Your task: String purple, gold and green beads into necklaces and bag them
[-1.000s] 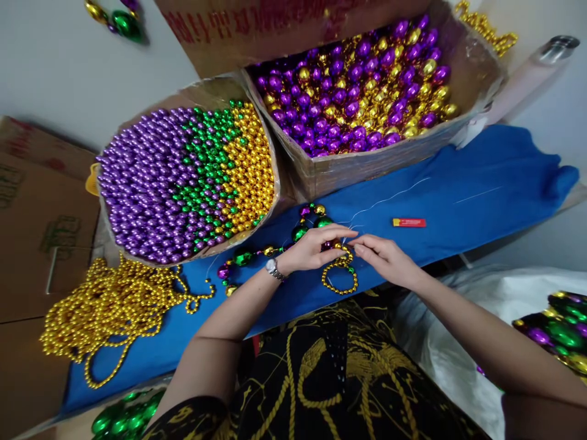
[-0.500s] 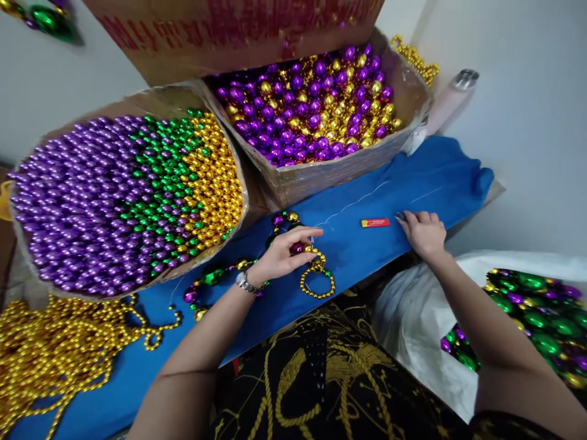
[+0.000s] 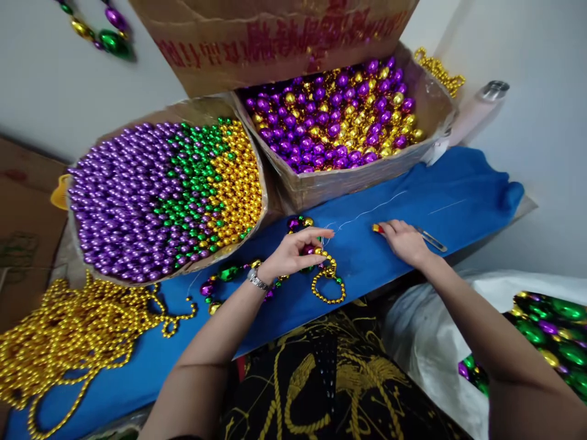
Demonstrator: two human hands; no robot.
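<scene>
Your R hand [image 3: 406, 241] pinches the red lighter [image 3: 378, 228], & your L hand [image 3: 293, 252], can't tell if pinching, is by gold beads [image 3: 331, 272] left of the lighter, which could slip if L's slack.

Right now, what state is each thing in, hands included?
Left hand: curled by gold bead loop, grip unclear.
Right hand: partly covering small red-and-yellow object.
Metal tool: lying on blue cloth.
Left box: open, bead-filled.
Right box: open, flap raised, bead-filled.
Gold bead strands: loosely heaped.
White sack: open.
Bottle: capped.
Wristwatch: fastened.
</scene>
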